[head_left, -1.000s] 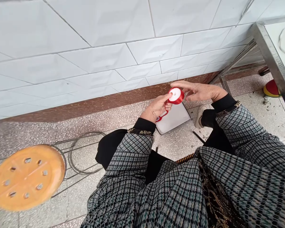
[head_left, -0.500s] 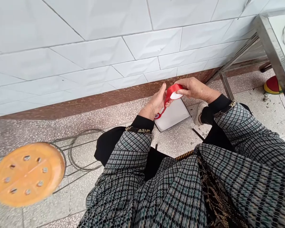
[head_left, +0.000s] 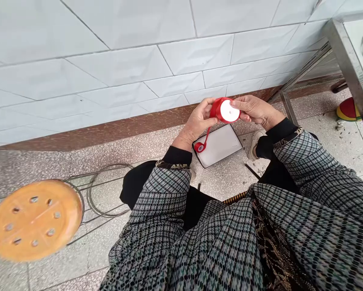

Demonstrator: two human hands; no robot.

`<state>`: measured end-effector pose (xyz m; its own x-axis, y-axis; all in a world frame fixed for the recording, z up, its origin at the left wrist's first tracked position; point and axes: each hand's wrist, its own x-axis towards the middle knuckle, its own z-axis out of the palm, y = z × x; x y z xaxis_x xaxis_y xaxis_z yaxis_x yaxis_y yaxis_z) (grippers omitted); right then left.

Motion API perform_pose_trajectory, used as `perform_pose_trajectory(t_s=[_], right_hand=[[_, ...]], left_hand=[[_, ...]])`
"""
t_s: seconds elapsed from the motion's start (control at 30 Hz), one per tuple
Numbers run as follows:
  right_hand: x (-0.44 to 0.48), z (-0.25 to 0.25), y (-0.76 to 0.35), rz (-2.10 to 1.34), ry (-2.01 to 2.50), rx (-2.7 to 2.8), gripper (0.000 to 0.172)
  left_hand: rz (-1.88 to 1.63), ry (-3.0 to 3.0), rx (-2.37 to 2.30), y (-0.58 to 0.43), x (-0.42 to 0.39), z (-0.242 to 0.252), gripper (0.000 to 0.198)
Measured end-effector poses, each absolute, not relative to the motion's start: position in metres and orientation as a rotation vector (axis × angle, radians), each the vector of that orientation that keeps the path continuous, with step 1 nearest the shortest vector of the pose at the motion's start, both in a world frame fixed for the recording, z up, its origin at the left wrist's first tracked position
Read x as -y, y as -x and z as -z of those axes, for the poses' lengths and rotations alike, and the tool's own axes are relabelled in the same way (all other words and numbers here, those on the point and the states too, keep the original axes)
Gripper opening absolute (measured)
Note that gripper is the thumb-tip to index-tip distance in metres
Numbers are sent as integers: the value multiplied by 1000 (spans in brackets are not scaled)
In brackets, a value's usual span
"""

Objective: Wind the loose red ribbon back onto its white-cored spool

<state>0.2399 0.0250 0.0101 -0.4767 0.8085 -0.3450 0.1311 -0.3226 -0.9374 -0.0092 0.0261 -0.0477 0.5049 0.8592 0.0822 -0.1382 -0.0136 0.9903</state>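
Observation:
Both hands hold a red ribbon spool [head_left: 226,110] with a white face, raised in front of the tiled wall. My right hand [head_left: 255,111] grips its right side, fingers curled round the rim. My left hand [head_left: 196,123] pinches the left edge of the spool. A loose red ribbon tail [head_left: 202,142] hangs down from the spool and curls at its end. Below it, on the floor, lies a white flat box [head_left: 219,146] with a dark rim.
An orange round stool [head_left: 34,220] with a wire frame stands at the left. A metal table [head_left: 347,60] rises at the right, with a red and yellow object [head_left: 347,110] on the floor beneath. My legs and a shoe [head_left: 254,146] reach toward the wall.
The spool has turned so its white face shows toward me and sits slightly higher. The ribbon tail now hangs free with a curl at its end instead of lying in my left palm.

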Motion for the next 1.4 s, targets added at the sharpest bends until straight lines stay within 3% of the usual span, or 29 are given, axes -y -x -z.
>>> perform_pose_trajectory(t_s=[0.2,0.43,0.57,0.77,0.9,1.17,1.3,1.4], right_hand=[[-25,-15,-239,-1729,1324,1429,38],[-24,-21,-240,-1772,1329,1468,41],[-25,-22,-240,-1849,1320,1437,44],[-26,-19,-237,-1899,1343,1273,44],[-28,-13,-234,-1975,1366,1108,41],[-26,-12,-223,-2023,1462,985,50],[-25,-16,-232,-1818,1504,1249,61],[-24,-14,-239,-1620,1341,1497,56]], left_hand=[[-830,-1485,-889,16,-31,44,43],[-939,-1826,-1001,12,-28,47,65],[-902,-2079,-1013,11,-24,42,54],[-741,-2258,-933,14,-19,39,66],[-683,-2363,-1018,13,-18,42,54],[-841,-2088,-1004,8,-29,50,43],[-870,-1781,-976,6,-31,46,58],[-817,-1566,-976,4,-29,40,57]])
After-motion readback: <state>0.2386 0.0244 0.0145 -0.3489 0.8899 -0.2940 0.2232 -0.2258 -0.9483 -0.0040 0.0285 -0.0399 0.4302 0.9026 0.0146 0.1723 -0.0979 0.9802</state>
